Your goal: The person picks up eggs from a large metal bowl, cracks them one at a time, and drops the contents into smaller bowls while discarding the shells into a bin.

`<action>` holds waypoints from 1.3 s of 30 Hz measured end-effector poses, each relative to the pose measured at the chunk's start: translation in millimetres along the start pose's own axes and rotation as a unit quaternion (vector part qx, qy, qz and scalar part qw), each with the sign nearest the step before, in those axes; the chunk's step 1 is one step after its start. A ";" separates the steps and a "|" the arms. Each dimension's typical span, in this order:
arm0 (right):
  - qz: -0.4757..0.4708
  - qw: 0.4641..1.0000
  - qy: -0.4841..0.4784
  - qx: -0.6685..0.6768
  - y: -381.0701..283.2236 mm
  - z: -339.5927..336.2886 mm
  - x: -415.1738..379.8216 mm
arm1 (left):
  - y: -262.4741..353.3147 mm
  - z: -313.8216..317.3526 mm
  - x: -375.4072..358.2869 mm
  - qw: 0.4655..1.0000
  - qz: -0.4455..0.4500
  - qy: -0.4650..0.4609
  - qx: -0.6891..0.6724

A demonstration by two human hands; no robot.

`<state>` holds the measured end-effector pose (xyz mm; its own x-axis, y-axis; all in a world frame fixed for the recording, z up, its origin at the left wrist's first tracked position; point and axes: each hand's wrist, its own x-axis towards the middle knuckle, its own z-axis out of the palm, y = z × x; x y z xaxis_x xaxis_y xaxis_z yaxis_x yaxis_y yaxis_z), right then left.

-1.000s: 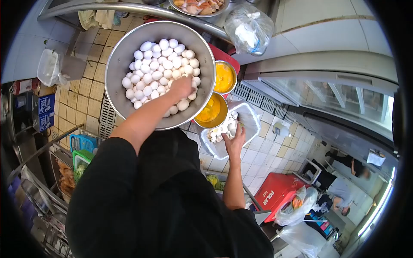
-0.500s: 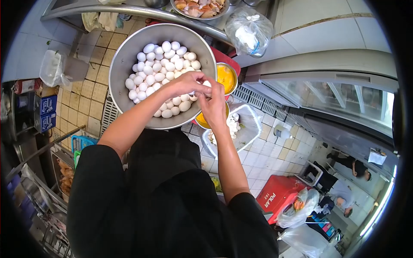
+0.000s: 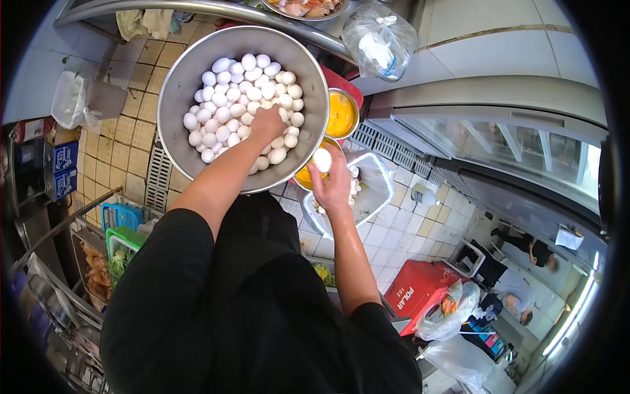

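Observation:
A large steel pot holds a heap of white eggs. My left hand reaches down into the pot's right side, its fingers curled around an egg; the fingertips are partly hidden. Outside the pot's lower right rim, my right hand grips a whole white egg. That egg is over a metal bowl of yellow egg, which the hand partly covers. A second bowl of cracked eggs with yolks sits just beyond. Below my right hand stands a plastic-lined bin with eggshells inside.
A steel counter edge runs above the pot, with a bowl of raw meat and a tied plastic bag. A glass-door fridge stands right. Lower right are a red cooler and two people in the background.
My hands, together over the pot's right rim before, are now apart. The left went down among the eggs; the right moved lower over the near bowl with an egg.

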<state>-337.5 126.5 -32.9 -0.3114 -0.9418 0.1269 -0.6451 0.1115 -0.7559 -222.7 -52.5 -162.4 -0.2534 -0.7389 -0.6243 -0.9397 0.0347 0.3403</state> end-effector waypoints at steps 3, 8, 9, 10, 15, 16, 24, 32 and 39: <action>-0.012 0.997 -0.021 -0.067 10.8 13.9 -3.1 | 0.6 3.7 2.7 0.999 0.011 0.008 0.046; 0.153 0.972 0.042 0.173 11.7 13.2 -30.1 | 2.8 4.1 9.4 0.996 0.016 0.004 0.087; 0.123 0.984 0.058 0.111 16.6 11.3 -35.2 | 3.3 -6.6 4.0 0.997 0.023 -0.007 0.077; 0.094 0.992 0.074 0.050 22.2 9.7 -40.6 | 2.2 -14.2 -1.0 0.997 0.029 -0.017 0.069; 0.120 0.990 0.050 -0.049 53.2 10.8 -63.1 | -19.8 -34.3 -16.3 0.987 0.040 -0.096 -0.121; 0.121 0.990 0.047 -0.056 50.6 6.8 -62.3 | -24.0 -38.7 -25.3 0.974 0.031 -0.114 -0.193; 0.085 0.991 0.100 -0.037 28.5 -24.4 -67.2 | -55.9 -77.4 -106.7 0.811 0.069 -0.274 -0.512; 0.157 0.962 0.064 -0.213 62.3 -62.5 -109.0 | -46.7 -66.2 -151.0 0.679 0.173 -0.388 -0.599; -0.024 0.980 -0.134 0.143 -18.7 -45.9 -45.6 | -26.0 -54.2 -155.8 0.626 0.187 -0.510 -0.560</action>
<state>-343.3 181.9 4.9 -0.0669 -0.9975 0.0230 -0.4212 0.0074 -0.9069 -146.4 25.2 -35.9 -0.9586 0.0131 -0.2844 -0.1656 -0.8383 0.5194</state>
